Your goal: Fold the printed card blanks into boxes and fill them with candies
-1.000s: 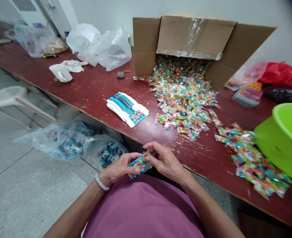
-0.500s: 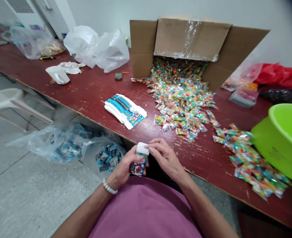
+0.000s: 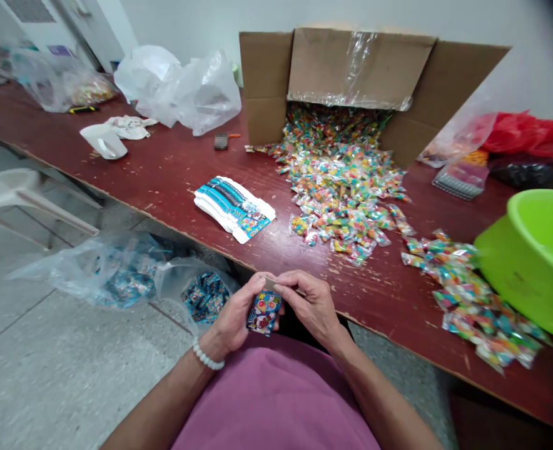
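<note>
My left hand (image 3: 235, 314) is wrapped round a small blue printed box (image 3: 264, 310) just in front of the table's edge, its thumb at the box's top. The fingertips of my right hand (image 3: 308, 301) pinch the flap at the top of the same box. A stack of flat blue and white cartons (image 3: 234, 209) lies on the red table (image 3: 164, 181) beyond my hands. Small clear packets of colourful candy (image 3: 346, 187) spill from a cardboard box (image 3: 358, 69) lying on its side.
A green basin (image 3: 530, 262) stands at the right beside more candy packets (image 3: 473, 294). Below the table's edge, a plastic bag (image 3: 206, 297) holds blue boxes. A white scoop (image 3: 102, 140), plastic bags (image 3: 182, 87) and a white stool (image 3: 18, 187) are at the left.
The white flap that stood up on the box is now folded down towards its top. My left thumb has moved up to it, and my right fingers have closed on the flap.
</note>
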`<action>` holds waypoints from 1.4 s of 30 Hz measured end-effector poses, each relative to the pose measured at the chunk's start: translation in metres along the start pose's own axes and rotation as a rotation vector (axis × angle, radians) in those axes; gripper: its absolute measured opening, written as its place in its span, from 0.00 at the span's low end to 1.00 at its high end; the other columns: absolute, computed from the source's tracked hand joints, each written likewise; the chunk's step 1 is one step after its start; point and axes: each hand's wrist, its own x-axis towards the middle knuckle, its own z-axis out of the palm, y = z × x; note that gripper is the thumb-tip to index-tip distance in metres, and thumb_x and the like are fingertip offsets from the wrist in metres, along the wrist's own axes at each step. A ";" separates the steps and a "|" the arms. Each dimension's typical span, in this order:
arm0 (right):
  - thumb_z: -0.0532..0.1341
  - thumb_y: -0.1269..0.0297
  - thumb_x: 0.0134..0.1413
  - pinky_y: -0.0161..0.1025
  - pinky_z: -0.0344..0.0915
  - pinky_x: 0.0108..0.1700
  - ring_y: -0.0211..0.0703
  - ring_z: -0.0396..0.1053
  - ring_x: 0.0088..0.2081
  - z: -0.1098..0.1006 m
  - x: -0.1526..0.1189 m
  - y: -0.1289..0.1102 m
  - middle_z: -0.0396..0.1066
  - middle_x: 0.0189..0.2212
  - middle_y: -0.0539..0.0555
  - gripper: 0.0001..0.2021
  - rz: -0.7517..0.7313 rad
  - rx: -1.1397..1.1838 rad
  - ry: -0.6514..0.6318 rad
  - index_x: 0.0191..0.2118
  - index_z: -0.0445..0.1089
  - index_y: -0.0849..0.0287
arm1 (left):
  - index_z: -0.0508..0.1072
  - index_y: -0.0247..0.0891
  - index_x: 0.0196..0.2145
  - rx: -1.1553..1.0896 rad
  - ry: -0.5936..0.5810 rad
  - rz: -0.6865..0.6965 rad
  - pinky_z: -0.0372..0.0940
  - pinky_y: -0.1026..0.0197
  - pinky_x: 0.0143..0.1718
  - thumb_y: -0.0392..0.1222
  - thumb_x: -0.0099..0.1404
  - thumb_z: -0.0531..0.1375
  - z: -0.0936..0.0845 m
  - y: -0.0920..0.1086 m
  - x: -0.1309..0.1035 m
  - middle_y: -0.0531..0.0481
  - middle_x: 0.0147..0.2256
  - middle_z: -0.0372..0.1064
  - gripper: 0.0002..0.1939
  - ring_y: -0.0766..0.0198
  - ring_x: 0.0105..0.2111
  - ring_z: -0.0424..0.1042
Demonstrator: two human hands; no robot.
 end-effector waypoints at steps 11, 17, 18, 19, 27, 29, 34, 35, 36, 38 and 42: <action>0.71 0.58 0.48 0.35 0.67 0.26 0.37 0.69 0.22 0.001 0.005 -0.001 0.75 0.26 0.50 0.11 0.316 0.110 -0.091 0.32 0.74 0.59 | 0.71 0.39 0.48 0.043 0.119 -0.011 0.66 0.66 0.18 0.62 0.67 0.55 0.008 -0.002 0.003 0.52 0.25 0.70 0.25 0.66 0.19 0.70; 0.72 0.55 0.46 0.35 0.65 0.22 0.37 0.67 0.18 0.002 0.009 -0.003 0.74 0.21 0.50 0.14 0.394 0.230 -0.059 0.27 0.73 0.60 | 0.72 0.36 0.55 0.114 0.100 -0.010 0.66 0.65 0.19 0.70 0.64 0.52 0.004 -0.004 0.003 0.49 0.26 0.73 0.37 0.64 0.19 0.70; 0.72 0.55 0.46 0.35 0.65 0.23 0.37 0.67 0.19 0.002 0.008 -0.003 0.75 0.23 0.50 0.13 0.371 0.206 -0.058 0.27 0.74 0.59 | 0.72 0.35 0.54 0.110 0.099 -0.015 0.66 0.65 0.19 0.69 0.64 0.53 0.002 -0.004 0.003 0.49 0.25 0.73 0.36 0.64 0.19 0.70; 0.71 0.55 0.49 0.35 0.66 0.24 0.37 0.68 0.20 0.003 0.006 -0.004 0.76 0.27 0.51 0.13 0.333 0.170 -0.069 0.27 0.74 0.59 | 0.73 0.35 0.53 0.097 0.103 -0.022 0.65 0.65 0.19 0.67 0.64 0.55 0.000 -0.005 0.004 0.49 0.24 0.72 0.34 0.64 0.19 0.70; 0.68 0.64 0.54 0.43 0.66 0.50 0.45 0.69 0.48 0.017 -0.015 0.006 0.70 0.50 0.54 0.18 0.010 -0.135 -0.222 0.51 0.73 0.49 | 0.76 0.36 0.41 0.009 0.191 0.112 0.69 0.64 0.32 0.47 0.59 0.63 -0.016 -0.006 0.009 0.50 0.35 0.75 0.15 0.65 0.30 0.74; 0.68 0.65 0.53 0.41 0.67 0.45 0.43 0.69 0.45 0.018 -0.015 0.011 0.67 0.54 0.55 0.23 0.067 -0.154 -0.240 0.55 0.70 0.49 | 0.75 0.37 0.44 0.146 0.285 0.206 0.68 0.63 0.34 0.51 0.61 0.62 -0.032 -0.003 0.003 0.49 0.35 0.75 0.18 0.62 0.32 0.75; 0.63 0.61 0.58 0.39 0.65 0.41 0.41 0.67 0.38 0.008 -0.007 0.020 0.69 0.46 0.55 0.15 0.189 -0.110 -0.071 0.50 0.72 0.55 | 0.73 0.38 0.48 0.809 0.599 0.398 0.66 0.54 0.46 0.59 0.65 0.55 -0.089 0.016 -0.010 0.43 0.43 0.75 0.25 0.52 0.44 0.73; 0.63 0.61 0.58 0.39 0.65 0.40 0.41 0.67 0.37 0.005 -0.005 0.021 0.70 0.42 0.54 0.14 0.207 -0.100 -0.050 0.49 0.73 0.56 | 0.73 0.38 0.48 0.984 0.658 0.451 0.64 0.52 0.49 0.58 0.65 0.55 -0.095 0.021 -0.009 0.42 0.44 0.74 0.24 0.52 0.46 0.72; 0.63 0.60 0.57 0.39 0.65 0.39 0.41 0.66 0.36 0.003 -0.004 0.023 0.70 0.39 0.53 0.14 0.229 -0.095 -0.042 0.48 0.73 0.56 | 0.74 0.39 0.48 1.150 0.714 0.506 0.62 0.52 0.51 0.56 0.66 0.55 -0.097 0.026 -0.004 0.42 0.45 0.73 0.22 0.51 0.47 0.70; 0.63 0.58 0.56 0.38 0.64 0.36 0.41 0.65 0.34 0.001 -0.002 0.024 0.70 0.35 0.52 0.14 0.278 -0.094 -0.034 0.47 0.74 0.57 | 0.74 0.40 0.49 1.410 0.829 0.599 0.59 0.50 0.53 0.55 0.68 0.54 -0.092 0.036 0.012 0.41 0.45 0.72 0.20 0.50 0.48 0.68; 0.65 0.56 0.53 0.37 0.66 0.32 0.41 0.67 0.33 0.000 -0.002 0.024 0.71 0.34 0.52 0.15 0.377 -0.020 0.002 0.45 0.74 0.57 | 0.74 0.39 0.47 1.680 1.051 0.547 0.56 0.46 0.49 0.64 0.66 0.54 -0.066 0.053 0.062 0.35 0.47 0.68 0.27 0.41 0.50 0.63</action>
